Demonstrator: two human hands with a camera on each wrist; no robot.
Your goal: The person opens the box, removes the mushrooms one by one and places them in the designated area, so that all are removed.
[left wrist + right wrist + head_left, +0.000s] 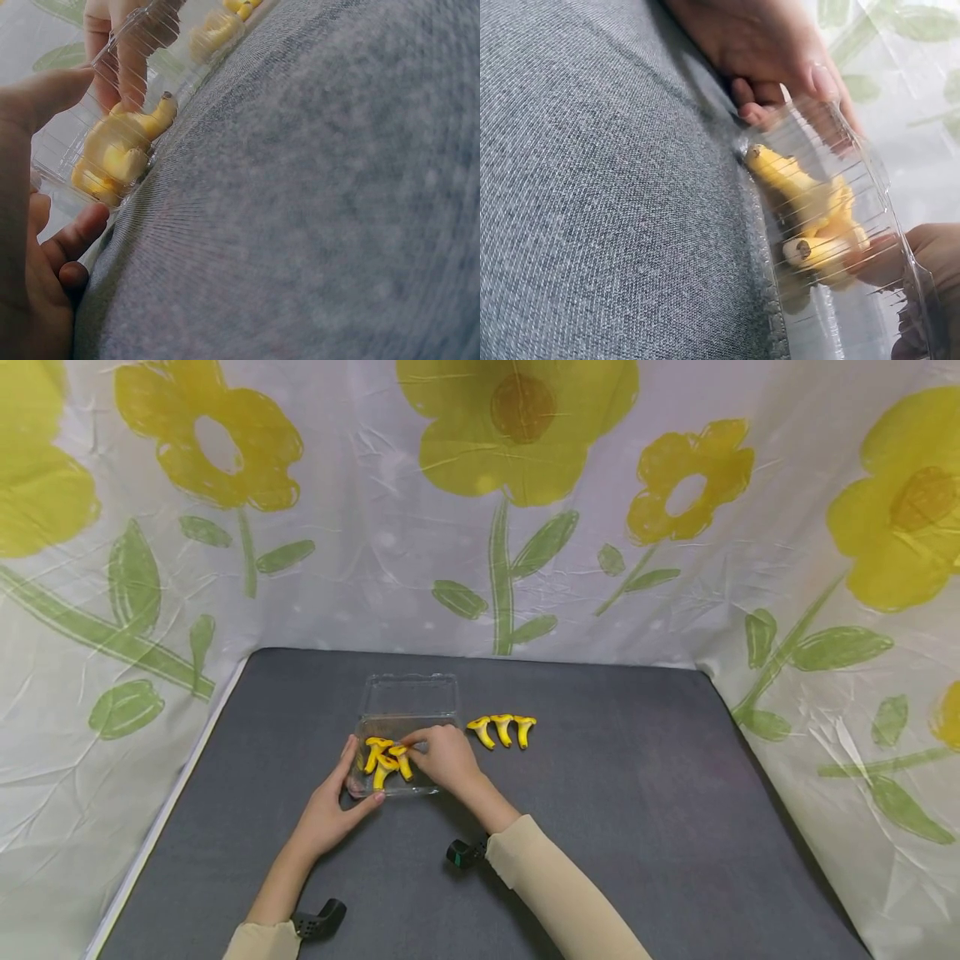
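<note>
A clear plastic clamshell box [422, 783] lies on the dark cloth with its lid [411, 696] folded back. Inside, toward its left half, are three yellow chanterelle mushrooms, one at the back left [373, 756], one in front [383, 772]. My left hand [324, 814] holds the box at its near left corner, thumb on the front wall and fingers along the left side. With thumb and fingertips, my right hand [448, 758] pinches the third chanterelle mushroom [404, 766] inside the box. Through the ribbed wall, the right wrist view shows a mushroom [787, 176] stem-end outward.
Just right of the box, three more chanterelles [502, 730] lie side by side in a row. The dark grey cloth [637, 802] covers the table, and a flower-printed curtain [360, 568] stands behind it and at both sides.
</note>
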